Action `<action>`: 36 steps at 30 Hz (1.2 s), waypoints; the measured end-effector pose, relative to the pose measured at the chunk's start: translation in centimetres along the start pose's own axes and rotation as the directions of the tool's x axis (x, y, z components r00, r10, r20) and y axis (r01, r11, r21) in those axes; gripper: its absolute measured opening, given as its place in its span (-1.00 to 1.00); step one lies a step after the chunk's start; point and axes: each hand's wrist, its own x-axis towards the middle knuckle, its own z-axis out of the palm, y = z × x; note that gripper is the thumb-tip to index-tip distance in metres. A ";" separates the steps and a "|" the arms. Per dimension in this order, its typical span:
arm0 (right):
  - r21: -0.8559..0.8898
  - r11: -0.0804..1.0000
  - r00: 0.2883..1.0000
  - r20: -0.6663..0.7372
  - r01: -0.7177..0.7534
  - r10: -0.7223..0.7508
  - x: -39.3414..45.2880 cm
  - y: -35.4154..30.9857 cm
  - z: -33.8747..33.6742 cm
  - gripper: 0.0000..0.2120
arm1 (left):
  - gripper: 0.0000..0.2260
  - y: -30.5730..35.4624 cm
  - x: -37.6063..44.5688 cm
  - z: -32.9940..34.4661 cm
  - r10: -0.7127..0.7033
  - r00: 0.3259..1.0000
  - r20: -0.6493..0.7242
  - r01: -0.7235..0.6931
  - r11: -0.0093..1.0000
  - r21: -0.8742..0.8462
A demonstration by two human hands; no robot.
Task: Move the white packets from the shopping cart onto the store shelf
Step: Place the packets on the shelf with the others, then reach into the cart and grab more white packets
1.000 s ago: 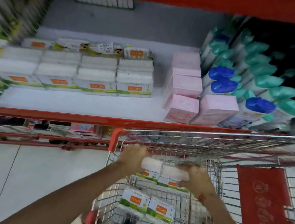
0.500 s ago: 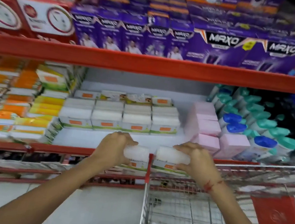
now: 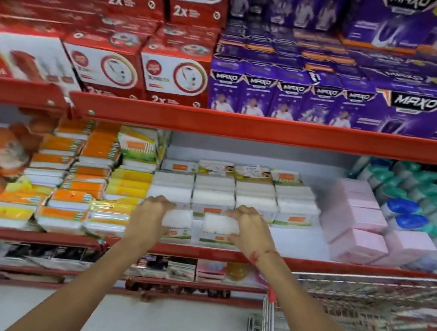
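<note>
My left hand [image 3: 151,216] grips one white packet [image 3: 178,220] and my right hand [image 3: 248,228] grips a second white packet [image 3: 217,227]. Both packets sit side by side at the front of the white shelf [image 3: 299,244], just behind its red front rail. Behind them stand rows of stacked white packets [image 3: 235,194] with orange and green labels. The wire shopping cart [image 3: 359,319] is at the lower right, its inside mostly out of frame.
Orange and yellow packs [image 3: 77,170] fill the shelf to the left. Pink boxes [image 3: 357,226] and blue and green capped bottles [image 3: 420,210] stand to the right. Red and purple boxes sit on the shelf above. A lower shelf holds small items.
Both hands lifted the two packets out of the cart, carried them up and forward, and now hold them over the shelf's front edge. The view tilted upward.
</note>
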 end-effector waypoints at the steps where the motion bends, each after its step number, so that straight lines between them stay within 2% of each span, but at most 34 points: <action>1: 0.002 1.000 1.000 0.008 0.000 0.000 0.5 -0.6 0.5 -0.42 | -0.45 -0.4 0.1 0.2 -0.002 1.000 0.004 0.002 1.000 -0.003; 8: -0.030 0.999 0.997 0.082 0.012 -0.009 1.9 -2.3 2.3 -0.42 | -0.44 -1.6 0.0 1.5 0.001 0.999 0.044 -0.001 1.000 -0.020; 14: -0.020 0.999 0.996 0.084 0.044 -0.042 2.0 -2.3 2.2 -0.39 | -0.40 -1.8 0.1 1.7 0.041 0.997 0.067 -0.037 0.998 -0.054; 17: 0.029 0.998 0.996 0.059 0.062 -0.064 1.2 -2.2 2.1 -0.38 | -0.40 -1.2 -0.6 1.8 0.075 0.997 0.030 -0.071 0.992 -0.104; 19: 0.075 0.994 0.996 -0.003 0.084 -0.084 -0.1 -1.8 2.0 -0.43 | -0.48 -0.1 -1.5 2.3 0.133 0.988 -0.075 -0.144 0.977 -0.158; 22: 0.137 0.984 0.975 -0.203 0.116 -0.087 -2.7 -0.1 2.2 -0.62 | -0.67 2.6 -2.8 3.7 0.239 0.917 -0.318 -0.303 0.938 -0.169; 25: 0.160 0.979 0.940 -0.336 0.123 -0.063 -5.3 2.7 2.8 -0.81 | -0.80 6.3 -3.5 5.0 0.288 0.860 -0.420 -0.392 0.901 -0.186; 27: 0.180 0.976 0.933 -0.356 0.125 -0.054 -7.1 5.1 3.4 -0.88 | -0.82 9.1 -3.9 6.3 0.315 0.855 -0.412 -0.428 0.877 -0.218; 31: 0.247 0.966 0.947 -0.322 0.071 0.013 -10.8 10.7 4.6 -0.86 | -0.81 15.4 -4.5 9.3 0.348 0.853 -0.388 -0.467 0.842 -0.271; 36: 0.253 0.963 0.976 -0.171 -0.090 0.136 -15.2 18.3 7.5 -0.87 | -0.78 23.4 -5.3 13.6 0.434 0.845 -0.312 -0.520 0.800 -0.298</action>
